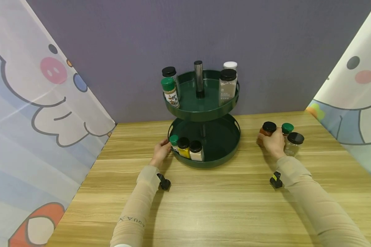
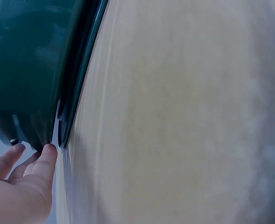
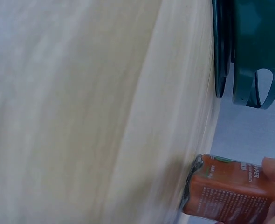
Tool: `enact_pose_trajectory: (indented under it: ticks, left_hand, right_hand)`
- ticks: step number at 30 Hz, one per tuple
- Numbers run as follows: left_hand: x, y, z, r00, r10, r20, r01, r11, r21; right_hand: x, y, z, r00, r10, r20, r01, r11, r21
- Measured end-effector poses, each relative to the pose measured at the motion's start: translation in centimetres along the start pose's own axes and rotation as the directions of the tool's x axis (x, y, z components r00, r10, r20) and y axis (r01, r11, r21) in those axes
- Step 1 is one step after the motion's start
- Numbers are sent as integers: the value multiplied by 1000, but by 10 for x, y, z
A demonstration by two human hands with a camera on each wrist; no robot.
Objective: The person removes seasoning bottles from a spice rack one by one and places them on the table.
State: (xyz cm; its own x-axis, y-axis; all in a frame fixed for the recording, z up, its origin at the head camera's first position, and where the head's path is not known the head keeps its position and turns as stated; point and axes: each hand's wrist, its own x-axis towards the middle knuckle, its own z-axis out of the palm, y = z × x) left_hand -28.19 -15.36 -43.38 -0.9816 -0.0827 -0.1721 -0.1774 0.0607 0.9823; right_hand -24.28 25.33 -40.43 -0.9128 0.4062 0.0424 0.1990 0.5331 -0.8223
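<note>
My left hand (image 1: pixel 161 151) rests at the left side of the lower tier (image 1: pixel 221 161) of a dark green two-tier turntable rack. In the left wrist view, extended fingertips touch the tray wall (image 2: pixel 28 79) by its cut-out handle. My right hand (image 1: pixel 274 142) grips a spice jar (image 3: pixel 230 186) of red-brown powder with a black lid, right of the rack. The jar's base is close to the tabletop. Right beside that hand stand a green-lidded jar (image 1: pixel 287 128) and a black-lidded clear jar (image 1: pixel 292 145); the hand partly hides the green-lidded one.
On the lower tier stand a green-capped bottle (image 1: pixel 174 142), a yellow spice jar (image 1: pixel 183 149) and a pale one (image 1: pixel 196 152). The upper tier (image 1: pixel 201 115) carries several jars around its metal post (image 1: pixel 199 79). A grey wall (image 1: pixel 136 61) rises behind the wooden table (image 1: pixel 204 206).
</note>
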Motion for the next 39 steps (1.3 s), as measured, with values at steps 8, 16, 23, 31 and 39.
enact_pose_trajectory:
  ticks: [8,16,23,31,39]
  left_hand:
    - [-1,1,0,1000,0,2,0,1000,-12]
    - [-1,2,1,1000,-11,-9,11,1000,-18]
    - [-5,4,0,1000,-15,4,15,1000,11]
    - [-4,0,-1,1000,0,3,0,1000,6]
    - [-4,0,0,1000,6,-14,-6,1000,22]
  right_hand:
    - [-1,-1,-1,999,1,51,-1,1000,9]
    - [0,-3,-4,995,33,92,-35,999,20]
    - [-2,-3,-7,994,19,111,-22,999,26]
    - [-4,-8,-10,996,-43,80,39,998,50]
    - [-5,-16,-15,997,-55,60,54,998,24]
